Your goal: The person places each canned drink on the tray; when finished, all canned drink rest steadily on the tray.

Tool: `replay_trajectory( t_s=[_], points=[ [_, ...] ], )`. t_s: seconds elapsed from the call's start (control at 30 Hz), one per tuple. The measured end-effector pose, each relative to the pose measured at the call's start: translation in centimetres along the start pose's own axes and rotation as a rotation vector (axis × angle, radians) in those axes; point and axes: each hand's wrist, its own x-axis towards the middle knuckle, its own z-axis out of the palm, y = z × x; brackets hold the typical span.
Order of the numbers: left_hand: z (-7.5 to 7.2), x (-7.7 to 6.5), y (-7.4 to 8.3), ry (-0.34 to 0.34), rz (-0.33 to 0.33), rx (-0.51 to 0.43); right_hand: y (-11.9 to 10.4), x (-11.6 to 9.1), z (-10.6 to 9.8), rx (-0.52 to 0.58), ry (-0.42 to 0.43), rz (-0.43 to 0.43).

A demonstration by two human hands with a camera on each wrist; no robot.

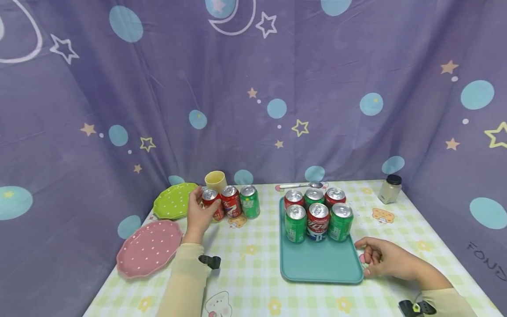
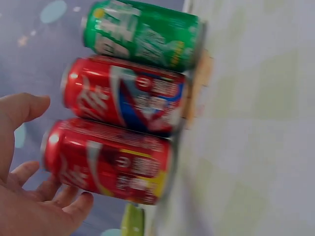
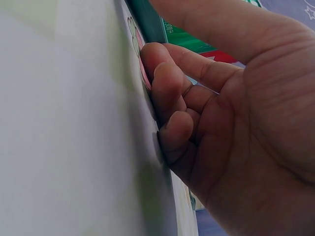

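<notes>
My left hand (image 1: 199, 216) is at the leftmost red soda can (image 1: 212, 204), which stands in a row with a second red can (image 1: 231, 202) and a green can (image 1: 250, 202). In the left wrist view the fingers (image 2: 74, 206) lie along one side of the can, and the thumb stands apart from it. Contact is hard to tell. My right hand (image 1: 394, 259) rests on the tablecloth beside the right edge of a teal tray (image 1: 321, 266), fingers loosely curled and holding nothing. On the tray's back half stand several cans, among them a green one (image 1: 295, 226) and a red one (image 1: 317, 224).
A green plate (image 1: 174, 201) and a pink plate (image 1: 150, 248) lie at the left. A yellow cup (image 1: 215, 178) stands behind the row of cans. At the back lies a spoon (image 1: 299, 186); a black-lidded jar (image 1: 390, 190) stands at the back right.
</notes>
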Motion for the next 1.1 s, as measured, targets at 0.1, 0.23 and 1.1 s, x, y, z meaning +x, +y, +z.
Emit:
replay_trajectory(
  t_s=[0.1,0.23,1.1],
  points=[
    [0.1,0.0,-0.9,-0.023,-0.044,0.026,-0.1,0.0,0.0,0.008,-0.005,-0.006],
    [0.1,0.0,-2.0,-0.041,-0.107,0.054,-0.2,0.0,0.0,0.011,-0.007,0.0],
    [0.0,-0.4,-3.5,0.01,-0.189,0.07,-0.2,-0.1,0.0,0.023,-0.012,0.005]
  ],
)
